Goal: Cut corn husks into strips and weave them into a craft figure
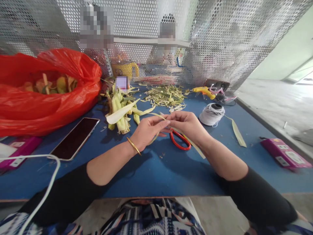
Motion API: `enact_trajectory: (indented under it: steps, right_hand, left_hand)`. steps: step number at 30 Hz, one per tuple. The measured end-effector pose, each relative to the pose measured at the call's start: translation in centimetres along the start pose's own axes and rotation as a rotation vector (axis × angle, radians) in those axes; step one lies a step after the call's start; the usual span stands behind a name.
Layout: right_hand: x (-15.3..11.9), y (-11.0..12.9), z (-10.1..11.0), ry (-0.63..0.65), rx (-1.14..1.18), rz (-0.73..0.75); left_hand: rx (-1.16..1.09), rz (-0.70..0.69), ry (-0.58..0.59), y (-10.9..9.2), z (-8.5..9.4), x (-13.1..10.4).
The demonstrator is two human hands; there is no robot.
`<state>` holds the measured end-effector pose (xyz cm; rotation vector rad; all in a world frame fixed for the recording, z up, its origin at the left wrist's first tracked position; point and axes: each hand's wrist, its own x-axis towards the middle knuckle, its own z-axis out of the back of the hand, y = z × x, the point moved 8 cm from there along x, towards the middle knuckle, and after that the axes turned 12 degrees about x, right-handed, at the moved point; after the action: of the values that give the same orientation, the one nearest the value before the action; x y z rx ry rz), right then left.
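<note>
- At the dial's centre, left hand (148,130) and right hand (188,125) meet in narrow fingertip pinches on a thin pale strip (158,115); holding it so close together probably gives fine control.
- At 5 o'clock, a red handle loop (182,148) lies just beside the fingers, probably for easy reach; its other end is hidden.
- At 9 to 10 o'clock, husks (121,112) lie bunched, seemingly handy for the left hand.
- At 3 o'clock, a spool of white thread (210,116) stands, perhaps kept aside to avoid tangling.
- Between 3 and 4, a purple box (286,151) bears pale labels, too small to read; no brand is legible.
</note>
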<state>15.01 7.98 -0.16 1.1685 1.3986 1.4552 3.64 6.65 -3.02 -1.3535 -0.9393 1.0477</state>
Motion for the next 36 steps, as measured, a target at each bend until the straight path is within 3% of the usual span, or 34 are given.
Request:
enact_trajectory:
  steps: [3,9,17,22,24,27,30,36]
  right_hand:
    - [-0.1,0.1,-0.4,0.077,-0.120,0.021]
    - [-0.1,2.0,0.6,0.016,-0.424,0.177]
    - [-1.1,3.5,-0.7,-0.009,-0.895,0.506]
    - [-2.5,5.2,-1.3,-0.116,-1.031,0.694]
    - [-2.5,5.1,-1.2,-0.136,-1.011,0.652]
    - [-1.6,3.2,-1.3,-0.027,-0.904,0.416]
    - [-0.9,0.8,-1.4,0.098,-0.651,0.192]
    - [-0.6,-1.4,-2.0,0.228,-0.181,-0.044]
  left_hand:
    - [-0.039,0.092,-0.044,0.7,0.4,0.0]
    - [-0.142,0.242,-0.063,1.6,1.1,-0.1]
    - [-0.133,0.302,0.012,1.9,0.7,-0.4]
    - [-0.261,0.310,-0.030,1.5,1.0,-0.3]
    - [-0.328,0.314,-0.044,1.5,1.0,-0.2]
    - [-0.393,0.305,-0.062,1.4,1.2,-0.1]
    - [-0.397,0.279,-0.102,1.3,1.4,0.0]
    - [-0.448,0.276,-0.143,1.4,1.4,0.1]
